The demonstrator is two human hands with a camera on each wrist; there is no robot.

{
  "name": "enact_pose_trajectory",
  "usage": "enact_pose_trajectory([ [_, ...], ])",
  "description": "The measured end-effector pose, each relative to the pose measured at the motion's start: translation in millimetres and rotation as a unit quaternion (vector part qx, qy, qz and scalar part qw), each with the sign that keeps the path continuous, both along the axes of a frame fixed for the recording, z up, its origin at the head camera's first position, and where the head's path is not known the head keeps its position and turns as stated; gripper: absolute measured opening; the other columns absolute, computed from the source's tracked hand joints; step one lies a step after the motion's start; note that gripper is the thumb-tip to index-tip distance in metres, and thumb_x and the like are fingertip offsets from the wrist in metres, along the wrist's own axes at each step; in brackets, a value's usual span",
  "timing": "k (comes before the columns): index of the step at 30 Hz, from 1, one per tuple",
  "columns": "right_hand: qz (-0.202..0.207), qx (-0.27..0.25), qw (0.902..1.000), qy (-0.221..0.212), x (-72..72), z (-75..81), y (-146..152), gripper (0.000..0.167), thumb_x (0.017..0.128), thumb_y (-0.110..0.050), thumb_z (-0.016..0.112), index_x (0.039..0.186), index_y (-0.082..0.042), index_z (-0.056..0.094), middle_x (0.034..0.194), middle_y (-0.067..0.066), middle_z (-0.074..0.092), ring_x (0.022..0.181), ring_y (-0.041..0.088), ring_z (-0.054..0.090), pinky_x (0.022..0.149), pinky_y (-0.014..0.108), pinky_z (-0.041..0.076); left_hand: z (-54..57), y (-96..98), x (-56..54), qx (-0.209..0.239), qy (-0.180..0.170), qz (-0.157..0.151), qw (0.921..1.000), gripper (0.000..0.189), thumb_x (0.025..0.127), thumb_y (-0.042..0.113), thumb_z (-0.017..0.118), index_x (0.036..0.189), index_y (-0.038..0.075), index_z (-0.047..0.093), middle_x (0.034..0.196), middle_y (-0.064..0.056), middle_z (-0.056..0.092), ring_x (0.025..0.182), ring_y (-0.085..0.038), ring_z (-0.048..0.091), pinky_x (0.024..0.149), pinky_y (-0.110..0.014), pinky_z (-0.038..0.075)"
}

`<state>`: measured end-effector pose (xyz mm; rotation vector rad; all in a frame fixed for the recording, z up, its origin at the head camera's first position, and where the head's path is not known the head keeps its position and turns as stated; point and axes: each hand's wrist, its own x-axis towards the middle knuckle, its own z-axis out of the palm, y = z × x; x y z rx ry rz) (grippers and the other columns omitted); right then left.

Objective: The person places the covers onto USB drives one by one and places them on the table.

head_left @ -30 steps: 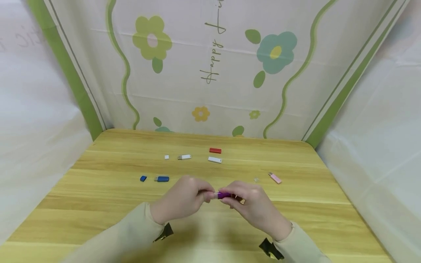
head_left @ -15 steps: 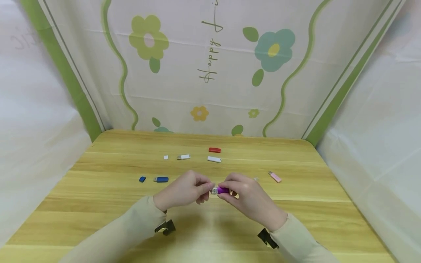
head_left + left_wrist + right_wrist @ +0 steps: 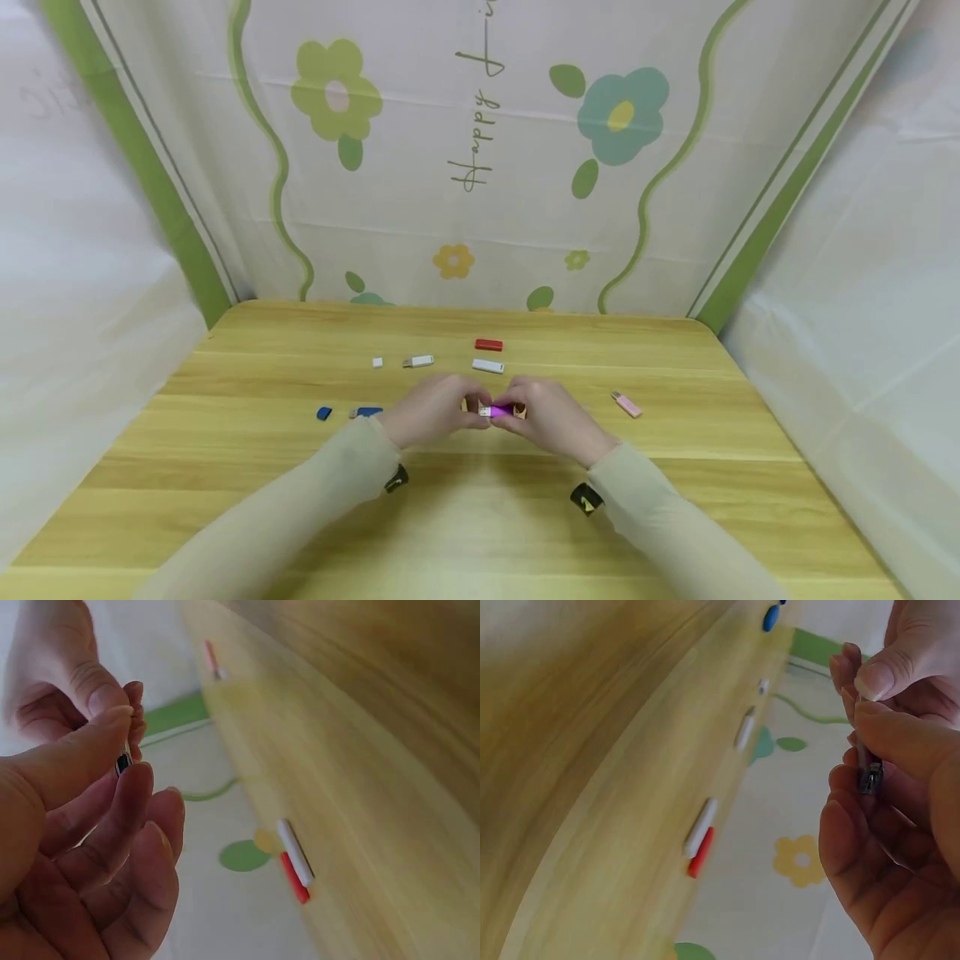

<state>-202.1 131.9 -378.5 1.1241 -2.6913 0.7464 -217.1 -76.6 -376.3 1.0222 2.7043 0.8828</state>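
Note:
A purple USB stick [image 3: 501, 411] is held between both hands above the middle of the table. My right hand [image 3: 551, 417] pinches its purple body with thumb and fingers. My left hand [image 3: 438, 408] pinches the pale connector end; whether a clear cap covers that end cannot be told. In the left wrist view the left thumb and fingers [image 3: 94, 761] meet close to the other hand's thumb, with a small dark and silver piece showing between them. A dark metallic end [image 3: 870, 780] shows by the right fingers in the right wrist view.
On the wooden table [image 3: 480, 533] lie a blue USB stick [image 3: 367, 412] partly behind the left sleeve, a blue cap [image 3: 324, 412], a white stick [image 3: 420, 361], a white cap [image 3: 377, 362], another white stick [image 3: 488, 366], a red one [image 3: 489, 344] and a pink one [image 3: 627, 405]. Patterned cloth hangs behind.
Both hands have moved forward, away from the body, with the purple USB stick. The right hand now hides the small clear piece near the pink stick.

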Motion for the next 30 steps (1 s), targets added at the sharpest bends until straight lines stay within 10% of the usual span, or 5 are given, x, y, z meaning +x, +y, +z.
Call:
enact_pose_trajectory([
  [17, -0.046, 0.085, 0.9905, -0.098, -85.4, -35.8, -16.3, 0.004, 0.088, -0.014, 0.077, 0.088, -0.010, 0.078, 0.077, -0.003, 0.071, 0.066, 0.007, 0.059, 0.068, 0.027, 0.051, -30.4, 14.7, -76.4, -0.099, 0.008, 0.047, 0.9939, 0.008, 0.082, 0.014, 0.082, 0.088, 0.010, 0.076, 0.081, 0.004, 0.068, 0.075, -0.013, 0.059, 0.076, -0.031, 0.050],
  [30, -0.077, 0.098, 0.9858, -0.112, -116.7, -45.5, -19.2, 0.009, 0.083, -0.017, 0.082, 0.078, -0.011, 0.077, 0.071, -0.005, 0.069, 0.065, 0.007, 0.060, 0.067, 0.025, 0.052, -44.7, 17.6, -114.6, -0.125, -0.014, 0.069, 0.9897, 0.014, 0.079, 0.019, 0.085, 0.075, 0.016, 0.072, 0.073, 0.008, 0.066, 0.071, -0.013, 0.058, 0.070, -0.029, 0.049],
])
